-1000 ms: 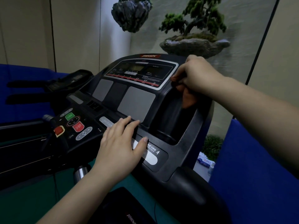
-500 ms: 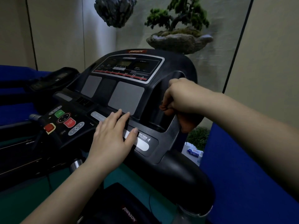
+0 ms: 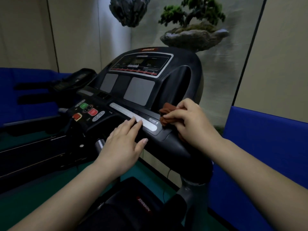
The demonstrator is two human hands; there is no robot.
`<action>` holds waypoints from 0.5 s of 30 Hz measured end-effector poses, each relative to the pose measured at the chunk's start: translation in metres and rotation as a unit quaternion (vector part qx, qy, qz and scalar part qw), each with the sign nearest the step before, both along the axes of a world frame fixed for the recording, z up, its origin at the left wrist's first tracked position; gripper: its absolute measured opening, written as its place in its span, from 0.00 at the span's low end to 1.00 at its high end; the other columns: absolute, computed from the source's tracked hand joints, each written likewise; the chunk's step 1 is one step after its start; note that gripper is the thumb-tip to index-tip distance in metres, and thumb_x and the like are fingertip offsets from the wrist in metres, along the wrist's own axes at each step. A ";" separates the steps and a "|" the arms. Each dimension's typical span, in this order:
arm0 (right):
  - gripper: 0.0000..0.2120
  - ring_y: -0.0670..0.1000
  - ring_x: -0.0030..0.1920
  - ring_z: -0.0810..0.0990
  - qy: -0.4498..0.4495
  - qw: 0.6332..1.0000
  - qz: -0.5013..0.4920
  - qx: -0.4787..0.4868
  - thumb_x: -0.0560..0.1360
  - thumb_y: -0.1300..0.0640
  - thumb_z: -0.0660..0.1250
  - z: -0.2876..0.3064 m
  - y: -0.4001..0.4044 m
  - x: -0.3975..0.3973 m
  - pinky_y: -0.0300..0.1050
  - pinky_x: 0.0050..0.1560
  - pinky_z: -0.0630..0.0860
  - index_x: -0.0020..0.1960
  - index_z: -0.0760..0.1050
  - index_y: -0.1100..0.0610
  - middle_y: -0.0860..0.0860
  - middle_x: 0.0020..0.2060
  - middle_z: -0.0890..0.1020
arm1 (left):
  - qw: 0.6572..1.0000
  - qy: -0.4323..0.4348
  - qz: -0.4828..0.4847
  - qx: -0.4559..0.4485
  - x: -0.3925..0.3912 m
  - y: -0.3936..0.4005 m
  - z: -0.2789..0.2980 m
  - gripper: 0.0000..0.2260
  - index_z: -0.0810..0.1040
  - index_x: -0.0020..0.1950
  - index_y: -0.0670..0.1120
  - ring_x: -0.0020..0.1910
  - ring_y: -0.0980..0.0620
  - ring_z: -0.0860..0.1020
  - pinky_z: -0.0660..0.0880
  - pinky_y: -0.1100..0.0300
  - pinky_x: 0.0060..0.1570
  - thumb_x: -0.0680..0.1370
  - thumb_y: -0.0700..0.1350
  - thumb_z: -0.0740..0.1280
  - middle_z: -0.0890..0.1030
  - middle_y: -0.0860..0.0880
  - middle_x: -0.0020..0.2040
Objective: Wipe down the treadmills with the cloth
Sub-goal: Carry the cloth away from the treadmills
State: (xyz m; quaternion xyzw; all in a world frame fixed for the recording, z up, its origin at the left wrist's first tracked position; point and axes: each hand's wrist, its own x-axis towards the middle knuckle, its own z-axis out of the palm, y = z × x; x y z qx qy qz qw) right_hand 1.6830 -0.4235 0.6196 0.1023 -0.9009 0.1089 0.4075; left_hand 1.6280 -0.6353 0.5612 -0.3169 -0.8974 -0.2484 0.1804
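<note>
Since the earlier frames the right hand (image 3: 191, 120) has been travelling down the right side of the black plastic treadmill console (image 3: 180, 77), from beside the display to the lower right corner, and it is now carrying the crumpled rust-brown cloth (image 3: 166, 114) with it. This suggests the upper right edge and the recessed side pocket have already been passed over, and the wiping is now reaching the front lip of the console, near the pale grey elongated button strip (image 3: 133, 116).

The cloth is sitting bunched at the right end of that strip, touching the dark console surface just beside the small running-figure mark. The right hand is gripping it, fingers curled over the fabric and pinching a fold at the front, with part of the cloth hidden under the palm.

The left hand (image 3: 125, 142) is lying flat, fingers straight and slightly spread, with fingertips resting on the button strip and the thumb stretched out along the console's front edge; it is holding nothing and appears to be steadying the person. The two hands are near each other but not touching.

Further out, the green, red and grey control buttons (image 3: 88, 109) to the left are looking untouched by the cloth, so that area probably remains to be wiped. A second treadmill console (image 3: 73, 79) is standing beyond on the left, and a bonsai-style tree on a rock (image 3: 193, 24) is pictured on the wall behind.
</note>
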 end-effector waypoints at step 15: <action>0.13 0.47 0.48 0.73 -0.094 0.979 0.089 -0.159 0.72 0.61 0.72 -0.064 -0.082 0.095 0.22 0.51 0.63 0.54 0.82 0.50 0.49 0.45 0.72 | 0.980 0.002 0.151 -0.132 0.149 -0.104 -0.030 0.21 0.71 0.69 0.52 0.67 0.49 0.68 0.64 0.54 0.67 0.79 0.58 0.59 0.74 0.53 0.67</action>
